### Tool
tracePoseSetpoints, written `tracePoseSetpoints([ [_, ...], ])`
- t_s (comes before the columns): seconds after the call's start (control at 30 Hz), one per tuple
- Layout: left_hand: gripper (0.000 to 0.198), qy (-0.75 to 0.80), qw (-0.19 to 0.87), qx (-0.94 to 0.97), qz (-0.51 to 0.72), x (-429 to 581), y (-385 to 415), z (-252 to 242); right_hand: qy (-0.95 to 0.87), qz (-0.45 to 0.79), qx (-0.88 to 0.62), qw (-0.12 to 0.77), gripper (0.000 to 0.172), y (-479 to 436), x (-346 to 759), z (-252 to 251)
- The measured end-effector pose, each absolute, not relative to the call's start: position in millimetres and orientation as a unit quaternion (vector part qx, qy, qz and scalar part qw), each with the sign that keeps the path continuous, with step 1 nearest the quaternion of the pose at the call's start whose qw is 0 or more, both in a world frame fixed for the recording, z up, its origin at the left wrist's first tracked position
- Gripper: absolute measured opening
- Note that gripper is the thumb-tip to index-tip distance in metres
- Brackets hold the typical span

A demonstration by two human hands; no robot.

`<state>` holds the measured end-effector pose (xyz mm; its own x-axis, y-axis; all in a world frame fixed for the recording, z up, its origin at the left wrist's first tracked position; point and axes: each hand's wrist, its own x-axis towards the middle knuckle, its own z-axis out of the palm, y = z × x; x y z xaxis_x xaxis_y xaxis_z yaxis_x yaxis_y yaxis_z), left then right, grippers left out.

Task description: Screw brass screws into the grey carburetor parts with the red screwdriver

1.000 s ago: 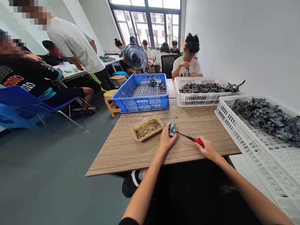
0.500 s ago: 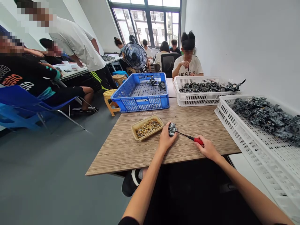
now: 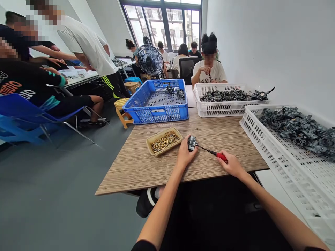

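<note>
My left hand (image 3: 185,152) is closed around a small grey metal carburetor (image 3: 192,142), holding it just over the wooden table (image 3: 146,170). In my right hand (image 3: 231,164) is a screwdriver with a red handle (image 3: 221,156). Its dark shaft (image 3: 205,149) points left, and the tip meets the right side of the carburetor; the exact contact spot is too small to make out. Left of my left hand stands a tan tray (image 3: 149,148) holding many small brass-coloured parts (image 3: 164,142).
A blue crate (image 3: 161,116) with a few dark assemblies stands at the table's far side. Beside it a white basket (image 3: 217,111) holds several more. Grey metal bodies (image 3: 298,129) fill part of a larger white crate (image 3: 267,150) on the right. A person (image 3: 209,71) sits opposite.
My hands, the carburetor and the screwdriver stay almost in place. At the left, a person in dark clothing now reaches an arm across the other table. The view has shifted slightly.
</note>
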<state>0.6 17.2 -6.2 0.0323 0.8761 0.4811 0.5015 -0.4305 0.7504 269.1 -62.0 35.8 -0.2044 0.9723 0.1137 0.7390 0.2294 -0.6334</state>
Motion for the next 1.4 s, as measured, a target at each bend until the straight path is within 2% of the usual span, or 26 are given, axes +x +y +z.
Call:
tracePoseSetpoints([
  [1.4, 0.067, 0.504, 0.199, 0.688, 0.482, 0.0, 15.8, -4.8, -0.768, 0.189, -0.578, 0.203, 0.020, -64.5, 268.2, 35.1],
])
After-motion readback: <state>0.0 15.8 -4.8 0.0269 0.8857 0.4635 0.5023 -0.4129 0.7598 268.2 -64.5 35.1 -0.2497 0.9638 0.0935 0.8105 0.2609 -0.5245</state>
